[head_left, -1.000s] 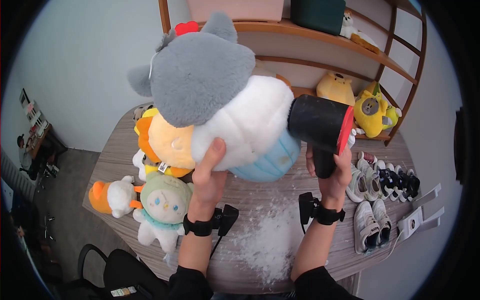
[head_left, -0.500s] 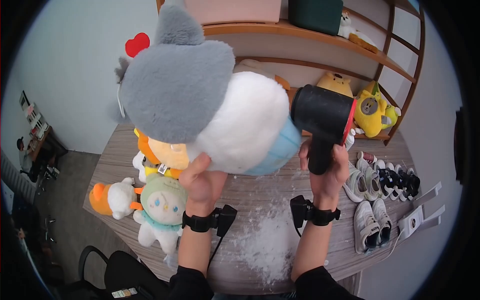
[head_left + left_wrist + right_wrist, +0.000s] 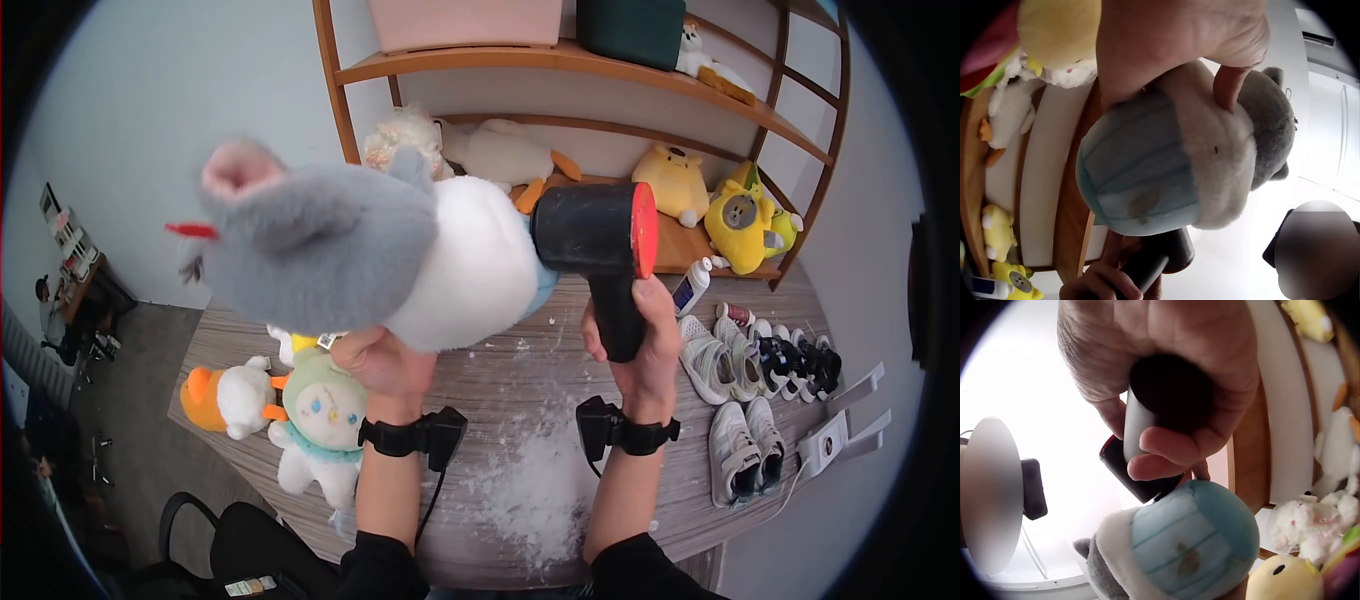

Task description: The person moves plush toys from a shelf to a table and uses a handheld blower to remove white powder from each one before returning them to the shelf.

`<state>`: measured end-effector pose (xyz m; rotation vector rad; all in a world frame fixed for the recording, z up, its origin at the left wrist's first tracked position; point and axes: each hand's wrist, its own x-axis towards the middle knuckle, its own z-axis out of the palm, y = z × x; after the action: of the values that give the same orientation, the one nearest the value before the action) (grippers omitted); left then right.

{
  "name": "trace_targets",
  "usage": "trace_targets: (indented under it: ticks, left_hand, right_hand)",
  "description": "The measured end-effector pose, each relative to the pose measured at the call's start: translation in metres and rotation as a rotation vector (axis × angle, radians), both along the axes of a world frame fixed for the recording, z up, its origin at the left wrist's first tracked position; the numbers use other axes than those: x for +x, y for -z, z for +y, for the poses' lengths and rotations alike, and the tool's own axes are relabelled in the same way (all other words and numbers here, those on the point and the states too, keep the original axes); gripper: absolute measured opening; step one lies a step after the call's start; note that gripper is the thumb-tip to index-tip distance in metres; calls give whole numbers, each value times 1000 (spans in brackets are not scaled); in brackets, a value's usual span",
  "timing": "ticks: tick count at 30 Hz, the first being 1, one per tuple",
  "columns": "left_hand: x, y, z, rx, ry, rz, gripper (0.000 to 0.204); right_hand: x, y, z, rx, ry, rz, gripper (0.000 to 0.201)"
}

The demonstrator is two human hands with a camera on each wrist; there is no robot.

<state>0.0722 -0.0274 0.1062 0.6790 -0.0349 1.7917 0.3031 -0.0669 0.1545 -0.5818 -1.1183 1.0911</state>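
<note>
A plush toy [image 3: 470, 260] with a grey head, white body and light-blue striped base is held above the table by my left hand [image 3: 392, 365]. The thumb curls over the white body in the left wrist view. A brownish stain [image 3: 1144, 203] shows on the blue base. My right hand [image 3: 650, 345] grips the handle of a black hair dryer [image 3: 585, 230] with a red back end. Its barrel points left at the toy, the front overlapping the blue base in the head view.
White powder [image 3: 540, 490] is scattered on the wooden table [image 3: 470, 390] below. Several plush toys, including one in a green hood [image 3: 325, 410], lie at left. Several shoes [image 3: 735, 450], a white bottle [image 3: 692, 285] and a white router-like device [image 3: 825, 445] stand right. A shelf [image 3: 480, 62] rises behind.
The plush toy's head has swung down and left, turning so an ear's pink inside shows. The hair dryer has moved left with the toy and turned, showing more of its red end.
</note>
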Motion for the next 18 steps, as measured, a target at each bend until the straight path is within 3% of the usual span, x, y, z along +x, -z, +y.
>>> trace_targets:
  ticks: [2, 5, 10, 13, 14, 18]
  left_hand:
    - [6, -8, -6, -72, 82, -64, 66]
    - [4, -2, -2, 25, 154, -45, 64]
    - [9, -6, 1, -92, -127, 113, 60]
    - [17, -19, -6, -143, -330, 244, 56]
    - [20, -26, -7, -167, -409, 285, 55]
    - [19, -28, -7, -239, -413, 272, 53]
  right_hand:
    - [-3, -1, 0, 10, 8, 1, 51]
    - [2, 3, 1, 40, -28, 33, 50]
    - [10, 7, 3, 121, -65, 94, 45]
    - [4, 5, 1, 88, 77, -42, 55]
    - [3, 4, 1, 96, 61, -17, 49]
    - [-1, 7, 3, 138, -7, -15, 31]
